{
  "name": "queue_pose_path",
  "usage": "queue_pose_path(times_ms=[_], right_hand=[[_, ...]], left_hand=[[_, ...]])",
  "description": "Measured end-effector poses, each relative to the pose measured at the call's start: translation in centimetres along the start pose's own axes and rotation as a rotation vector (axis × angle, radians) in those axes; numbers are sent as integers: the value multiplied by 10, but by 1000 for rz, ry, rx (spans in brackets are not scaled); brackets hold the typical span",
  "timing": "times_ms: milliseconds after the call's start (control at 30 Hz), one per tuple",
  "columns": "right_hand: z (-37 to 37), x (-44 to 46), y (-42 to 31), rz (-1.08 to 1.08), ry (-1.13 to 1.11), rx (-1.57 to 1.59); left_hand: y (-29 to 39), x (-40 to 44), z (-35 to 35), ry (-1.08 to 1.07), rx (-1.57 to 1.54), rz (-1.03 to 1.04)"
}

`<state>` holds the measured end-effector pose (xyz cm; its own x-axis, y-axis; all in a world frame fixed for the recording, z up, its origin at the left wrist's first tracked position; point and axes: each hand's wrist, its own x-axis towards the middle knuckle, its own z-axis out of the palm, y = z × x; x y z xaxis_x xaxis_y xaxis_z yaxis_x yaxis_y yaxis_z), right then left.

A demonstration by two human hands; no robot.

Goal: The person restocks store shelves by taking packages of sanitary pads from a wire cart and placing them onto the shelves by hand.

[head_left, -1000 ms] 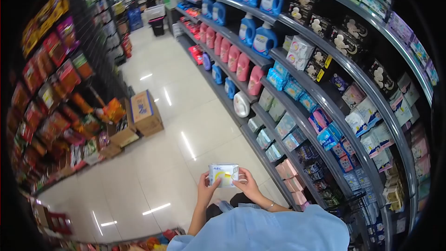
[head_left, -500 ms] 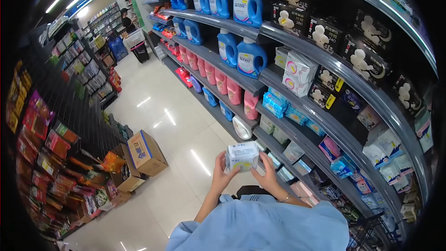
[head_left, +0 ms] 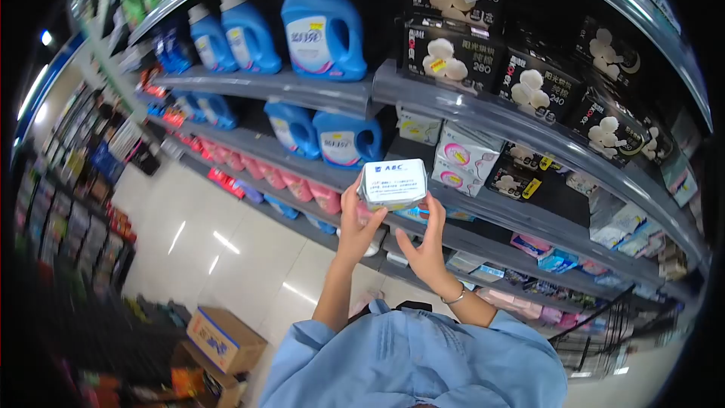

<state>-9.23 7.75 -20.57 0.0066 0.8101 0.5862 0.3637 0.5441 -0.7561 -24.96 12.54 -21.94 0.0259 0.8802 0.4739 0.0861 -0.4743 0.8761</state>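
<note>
A white pack of sanitary pads [head_left: 393, 183] marked ABC is held up in front of the shelves, its printed face tilted toward me. My left hand [head_left: 358, 228] grips its left side, thumb along the lower edge. My right hand [head_left: 425, 245] has its fingers against the right side, while that thumb stands a little away below. Just beyond, on the middle shelf, similar white packs [head_left: 467, 153] with pink circles are stacked beside another white and yellow pack [head_left: 418, 125].
Blue detergent bottles [head_left: 325, 38] line the upper left shelves, with pink bottles [head_left: 294, 185] lower down. Black Kotex boxes [head_left: 453, 57] fill the upper right. An open-topped cardboard box [head_left: 226, 338] sits on the tiled floor at lower left. A dark wire basket [head_left: 596, 332] is at lower right.
My view has turned toward the shelves. Both hands have raised the pack higher, and its ABC face is now turned to me. The right thumb has come away from the pack.
</note>
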Motion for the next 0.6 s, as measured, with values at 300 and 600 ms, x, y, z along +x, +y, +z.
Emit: queue_pose_path(times_ms=[300,600], right_hand=[[75,71,31,168,389,-292],[106,77,48,348,457,-658]], left_hand=[[-62,114,-4,-284,32,56],[-90,136,13,-400,66,27]])
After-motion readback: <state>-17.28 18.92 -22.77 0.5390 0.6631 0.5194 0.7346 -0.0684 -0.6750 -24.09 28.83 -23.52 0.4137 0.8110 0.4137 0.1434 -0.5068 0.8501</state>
